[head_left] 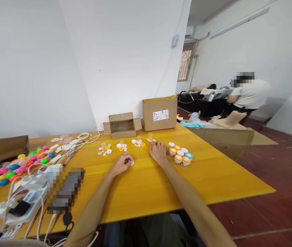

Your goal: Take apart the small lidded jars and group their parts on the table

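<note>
My left hand [122,164] rests on the yellow table [148,185] with its fingers pinched on a small white and orange piece [130,162]. My right hand [158,151] reaches forward, fingertips closed at a little pile of white and orange parts [151,140]. Right of that hand stands a cluster of small clear jars with white, orange and teal lids [179,153]. Further small piles of white discs and orange rings [121,147] lie in a row ahead, each by a tiny clear cup.
An open cardboard box [122,125] and a closed carton [160,113] stand at the table's far edge. Coloured plastic eggs [22,164], cables and a power strip [27,199] fill the left side. A person [248,94] bends over a bench at the back right.
</note>
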{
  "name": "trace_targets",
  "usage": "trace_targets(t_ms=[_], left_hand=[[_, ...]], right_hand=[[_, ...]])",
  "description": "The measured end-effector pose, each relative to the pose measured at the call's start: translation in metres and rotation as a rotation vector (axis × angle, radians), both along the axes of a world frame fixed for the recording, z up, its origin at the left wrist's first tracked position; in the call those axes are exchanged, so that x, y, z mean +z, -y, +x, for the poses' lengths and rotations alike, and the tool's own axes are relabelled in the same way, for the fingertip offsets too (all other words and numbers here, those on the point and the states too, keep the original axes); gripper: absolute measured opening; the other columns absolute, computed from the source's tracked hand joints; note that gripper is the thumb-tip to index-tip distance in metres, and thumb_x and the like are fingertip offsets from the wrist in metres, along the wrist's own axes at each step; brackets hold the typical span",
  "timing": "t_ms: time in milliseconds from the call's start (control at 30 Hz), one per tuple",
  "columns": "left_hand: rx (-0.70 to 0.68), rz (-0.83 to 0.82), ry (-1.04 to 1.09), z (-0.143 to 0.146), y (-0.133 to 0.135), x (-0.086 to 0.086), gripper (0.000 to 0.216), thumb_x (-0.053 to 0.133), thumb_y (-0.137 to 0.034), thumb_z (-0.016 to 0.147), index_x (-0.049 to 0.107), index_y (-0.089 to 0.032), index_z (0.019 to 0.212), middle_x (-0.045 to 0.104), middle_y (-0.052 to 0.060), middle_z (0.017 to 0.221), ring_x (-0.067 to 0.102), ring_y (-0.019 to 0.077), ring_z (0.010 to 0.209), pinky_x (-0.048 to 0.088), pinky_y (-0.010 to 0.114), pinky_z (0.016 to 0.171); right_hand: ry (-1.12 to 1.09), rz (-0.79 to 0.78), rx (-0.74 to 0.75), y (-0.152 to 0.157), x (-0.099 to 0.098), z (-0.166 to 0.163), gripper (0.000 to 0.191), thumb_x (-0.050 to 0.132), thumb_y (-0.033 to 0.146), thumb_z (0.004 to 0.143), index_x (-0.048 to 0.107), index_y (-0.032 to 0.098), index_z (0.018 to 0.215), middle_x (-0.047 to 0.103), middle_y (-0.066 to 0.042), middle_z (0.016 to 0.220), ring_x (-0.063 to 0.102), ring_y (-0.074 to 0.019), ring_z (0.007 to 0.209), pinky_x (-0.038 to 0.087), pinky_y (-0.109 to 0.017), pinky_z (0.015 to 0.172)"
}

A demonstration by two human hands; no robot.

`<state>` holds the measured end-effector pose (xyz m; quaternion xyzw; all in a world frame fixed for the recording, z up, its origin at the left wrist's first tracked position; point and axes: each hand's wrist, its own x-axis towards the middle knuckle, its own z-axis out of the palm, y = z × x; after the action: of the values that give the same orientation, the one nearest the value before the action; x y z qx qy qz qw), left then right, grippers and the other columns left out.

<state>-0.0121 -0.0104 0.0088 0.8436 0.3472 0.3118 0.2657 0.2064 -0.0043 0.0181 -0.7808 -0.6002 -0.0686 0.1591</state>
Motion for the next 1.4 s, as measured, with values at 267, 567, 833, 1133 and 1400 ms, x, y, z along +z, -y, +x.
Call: trace_targets(t_ms=[267,567,833,1133,1400], left_hand=[[0.007,-0.048,0.025,-0.001,-0.001,-0.001,0.015,0.056,-0.025,0.083,0.063,-0.018,0.072,0.062,0.003,0.077,0.056,0.0175,0.077,0.046,0.029,0.076],[0.054,-0.068,0.070,0.000,-0.005,-0.006,0.011,0.058,-0.018,0.080,0.064,-0.018,0.071,0.061,0.002,0.078,0.057,0.0156,0.074,0.048,0.028,0.074],[0.066,-0.045,0.053,0.000,-0.005,-0.002,0.015,0.057,-0.019,0.081,0.066,-0.018,0.069,0.065,0.002,0.076,0.059,0.0166,0.077,0.048,0.029,0.077],[0.010,-0.178,0.089,-0.004,-0.005,-0.003,0.007,0.068,-0.021,0.073,0.067,-0.018,0.080,0.068,0.002,0.081,0.059,0.0152,0.074,0.049,0.028,0.073],[0.038,-0.187,0.145,0.000,-0.004,-0.011,0.010,0.069,-0.022,0.072,0.064,-0.018,0.080,0.064,0.000,0.075,0.057,0.0144,0.073,0.049,0.028,0.074]], right_hand=[[-0.033,0.120,0.068,0.005,-0.011,0.000,0.026,0.045,0.017,0.093,0.058,0.014,0.114,0.061,-0.020,0.114,0.056,-0.0294,0.103,0.045,-0.039,0.081],[-0.104,0.059,0.645,0.038,-0.021,-0.027,0.020,0.045,0.012,0.091,0.059,0.021,0.103,0.063,-0.009,0.105,0.059,-0.0207,0.096,0.046,-0.030,0.082],[-0.331,0.118,0.835,0.044,-0.017,-0.039,0.015,0.056,0.012,0.088,0.060,0.022,0.098,0.062,-0.004,0.102,0.060,-0.0178,0.092,0.046,-0.029,0.082],[-0.524,0.137,0.845,0.036,-0.022,-0.036,0.014,0.060,0.012,0.084,0.061,0.022,0.093,0.060,-0.001,0.094,0.057,-0.0142,0.076,0.045,-0.025,0.073],[-0.559,0.134,0.851,0.035,-0.022,-0.036,0.014,0.056,0.010,0.086,0.064,0.021,0.082,0.059,-0.001,0.090,0.058,-0.0142,0.079,0.045,-0.025,0.074]])
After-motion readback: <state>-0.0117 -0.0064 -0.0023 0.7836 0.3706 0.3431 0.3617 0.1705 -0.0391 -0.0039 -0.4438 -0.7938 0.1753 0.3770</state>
